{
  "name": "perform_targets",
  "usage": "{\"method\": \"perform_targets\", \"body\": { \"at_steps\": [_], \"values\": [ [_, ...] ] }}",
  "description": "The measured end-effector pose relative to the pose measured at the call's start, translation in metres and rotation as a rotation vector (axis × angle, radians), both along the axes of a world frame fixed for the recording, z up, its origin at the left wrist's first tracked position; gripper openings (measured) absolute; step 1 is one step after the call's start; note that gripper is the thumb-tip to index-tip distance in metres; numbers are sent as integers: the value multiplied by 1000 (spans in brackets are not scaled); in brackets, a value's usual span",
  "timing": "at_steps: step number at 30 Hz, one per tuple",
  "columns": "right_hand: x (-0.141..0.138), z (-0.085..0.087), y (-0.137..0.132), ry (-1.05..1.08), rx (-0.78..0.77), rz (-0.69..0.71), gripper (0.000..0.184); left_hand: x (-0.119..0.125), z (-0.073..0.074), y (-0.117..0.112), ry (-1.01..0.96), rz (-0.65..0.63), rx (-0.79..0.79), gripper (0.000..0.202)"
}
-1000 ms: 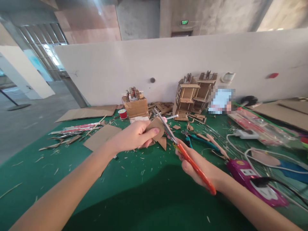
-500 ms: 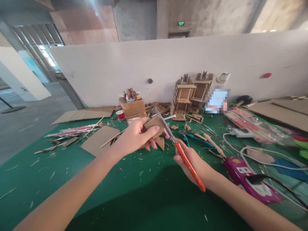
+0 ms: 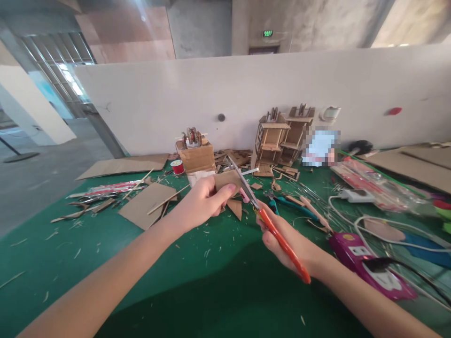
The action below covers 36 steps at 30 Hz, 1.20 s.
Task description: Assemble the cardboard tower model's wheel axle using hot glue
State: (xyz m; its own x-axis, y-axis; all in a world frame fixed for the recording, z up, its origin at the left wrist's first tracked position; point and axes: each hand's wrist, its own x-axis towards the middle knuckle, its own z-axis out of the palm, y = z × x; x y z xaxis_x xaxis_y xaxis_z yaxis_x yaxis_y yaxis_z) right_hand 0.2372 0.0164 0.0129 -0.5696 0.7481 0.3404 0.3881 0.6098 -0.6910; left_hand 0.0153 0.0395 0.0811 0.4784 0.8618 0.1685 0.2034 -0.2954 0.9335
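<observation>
Between the thumb and fingers of my left hand (image 3: 202,202) is a small piece of brown cardboard (image 3: 225,180), held above the green table. My right hand (image 3: 285,237) grips orange-handled scissors (image 3: 282,241), whose metal blades point up and to the left. The blades lie at the right edge of the cardboard and look slightly apart at the tips. Whether they are cutting into it, I cannot tell. A triangular cardboard scrap (image 3: 235,209) lies on the table just below the held piece.
A cardboard box (image 3: 198,158) and a cardboard shelf model (image 3: 271,138) stand along the white partition (image 3: 158,108). Teal-handled pliers (image 3: 296,208), a purple power strip (image 3: 369,270) and cables are at right. A red spool (image 3: 177,167) and a flat cardboard sheet (image 3: 146,203) are at left.
The held cardboard has tilted flatter, and my left fingers have curled in beneath it. My right hand and the scissor handles have shifted slightly right and down.
</observation>
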Motion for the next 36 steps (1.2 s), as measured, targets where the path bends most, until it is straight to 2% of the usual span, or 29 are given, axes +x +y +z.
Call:
{"method": "perform_targets", "body": {
  "at_steps": [5,9,14,18,22,25,30,33,36],
  "values": [
    [-2,-8,3,-62,-72,-87,62,0,3,-3,76,8,30,41],
    [-3,-11,3,-79,-75,-136,55,5,-2,-3,12,25,34,35],
    [-3,-12,4,-67,-93,-158,54,8,-10,-3,-37,34,62,35],
    [-2,-10,5,-16,-47,-102,58,4,-6,-3,-25,19,68,31],
    [-2,-2,1,12,-48,2,67,-1,0,-1,74,-18,80,30],
    [-4,2,-2,10,-46,-5,68,-2,-1,1,117,-1,71,33],
    [-5,-1,0,-56,-11,-134,55,-2,-2,0,122,-3,63,34],
    [-2,-4,3,-99,-41,-156,41,-4,2,-2,165,-19,41,34],
    [1,-6,6,-149,-45,-168,36,-7,6,-2,203,-19,35,33]
  ]
}}
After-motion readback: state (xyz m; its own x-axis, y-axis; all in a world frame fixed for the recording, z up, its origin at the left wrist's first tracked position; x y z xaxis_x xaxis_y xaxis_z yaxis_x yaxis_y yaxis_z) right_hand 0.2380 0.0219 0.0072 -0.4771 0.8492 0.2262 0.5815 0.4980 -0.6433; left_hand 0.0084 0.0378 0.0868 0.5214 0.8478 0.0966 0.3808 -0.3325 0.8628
